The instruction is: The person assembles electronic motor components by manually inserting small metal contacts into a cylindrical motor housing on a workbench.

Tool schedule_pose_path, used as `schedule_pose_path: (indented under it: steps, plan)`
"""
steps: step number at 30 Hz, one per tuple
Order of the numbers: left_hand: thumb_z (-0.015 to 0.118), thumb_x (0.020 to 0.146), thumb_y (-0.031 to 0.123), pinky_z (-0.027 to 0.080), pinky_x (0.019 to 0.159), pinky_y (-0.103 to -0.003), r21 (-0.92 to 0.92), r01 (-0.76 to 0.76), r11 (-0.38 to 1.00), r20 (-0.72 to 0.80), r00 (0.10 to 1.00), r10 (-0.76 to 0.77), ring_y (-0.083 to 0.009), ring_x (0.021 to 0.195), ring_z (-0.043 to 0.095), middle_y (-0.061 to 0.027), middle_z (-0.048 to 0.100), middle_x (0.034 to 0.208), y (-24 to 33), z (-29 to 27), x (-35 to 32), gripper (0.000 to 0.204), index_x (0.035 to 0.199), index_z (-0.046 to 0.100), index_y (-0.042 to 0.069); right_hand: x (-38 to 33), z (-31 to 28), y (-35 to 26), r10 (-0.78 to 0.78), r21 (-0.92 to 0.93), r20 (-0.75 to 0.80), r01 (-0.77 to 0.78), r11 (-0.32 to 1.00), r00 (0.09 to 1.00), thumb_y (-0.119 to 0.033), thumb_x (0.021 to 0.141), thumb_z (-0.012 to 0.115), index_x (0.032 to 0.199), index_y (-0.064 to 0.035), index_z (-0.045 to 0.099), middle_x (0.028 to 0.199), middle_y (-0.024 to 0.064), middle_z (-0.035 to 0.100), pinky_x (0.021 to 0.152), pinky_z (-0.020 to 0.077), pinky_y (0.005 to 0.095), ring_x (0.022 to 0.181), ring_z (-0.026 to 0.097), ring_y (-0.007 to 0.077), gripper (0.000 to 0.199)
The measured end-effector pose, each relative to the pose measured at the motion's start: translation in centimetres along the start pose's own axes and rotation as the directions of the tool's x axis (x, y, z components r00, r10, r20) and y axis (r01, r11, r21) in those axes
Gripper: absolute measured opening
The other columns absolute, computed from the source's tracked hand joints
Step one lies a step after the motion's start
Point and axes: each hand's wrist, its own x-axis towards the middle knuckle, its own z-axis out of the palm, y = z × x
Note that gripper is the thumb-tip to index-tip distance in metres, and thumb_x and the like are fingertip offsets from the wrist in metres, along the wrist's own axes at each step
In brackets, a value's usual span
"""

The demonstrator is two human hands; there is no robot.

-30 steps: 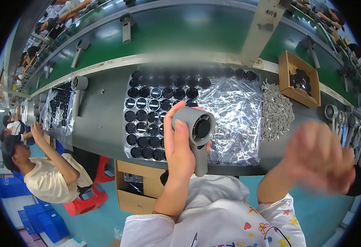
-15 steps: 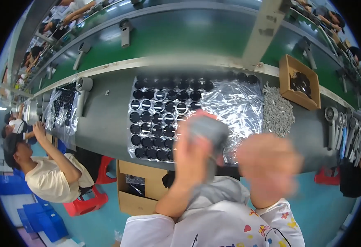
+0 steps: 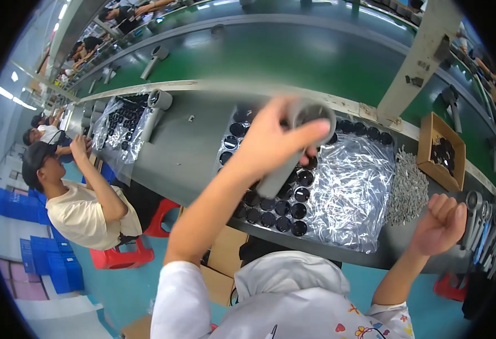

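1. Left hand [image 3: 270,141], centre frame, wraps around a grey plastic hair-dryer-shaped housing [image 3: 293,150], raised above the grey workbench [image 3: 191,152].
2. Right hand [image 3: 441,223], lower right, curled into a loose fist, holding nothing visible.
3. Below the housing: round black caps [image 3: 284,206] in rows on clear plastic sheeting [image 3: 349,192].
4. Small grey screws [image 3: 409,186] heaped right of the sheeting.

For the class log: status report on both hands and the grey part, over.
Left hand closed on grey hair-dryer body, raised above tray of black round parts. Right hand fisted, empty, near pile of screws. Nothing in between.
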Motion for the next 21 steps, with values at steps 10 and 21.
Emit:
schedule_pose_path:
  steps: [10,21]
  plan:
    - [0.083,0.084,0.029,0.057,0.054,-0.029,0.529,-0.149,0.835,-0.095,0.968,0.232,-0.0151,0.065,0.068,-0.0112,0.069,0.083,1.6,-1.5,17.5,0.052,0.114,0.063,-0.008,-0.6,-1.5,2.6,-0.103,-0.362,-0.149,0.042,0.931,0.983,-0.003,0.102,0.045,0.069,-0.0120,0.024,0.063,-0.0018,0.023,0.056,0.0185,0.0313,0.060,0.022,0.0094,0.039]
    - [0.056,0.093,0.061,0.050,0.100,-0.046,0.792,-0.007,0.610,-0.328,0.839,0.435,-0.0471,0.114,0.064,-0.0330,0.069,0.112,-3.6,-2.4,27.8,0.076,0.111,0.069,-0.012,0.2,-0.3,2.6,0.146,-0.841,-0.067,-0.135,0.525,0.987,-0.007,0.100,0.063,0.081,-0.0036,0.054,0.069,-0.0068,0.044,0.055,0.0237,0.0210,0.062,0.035,0.0010,0.021]
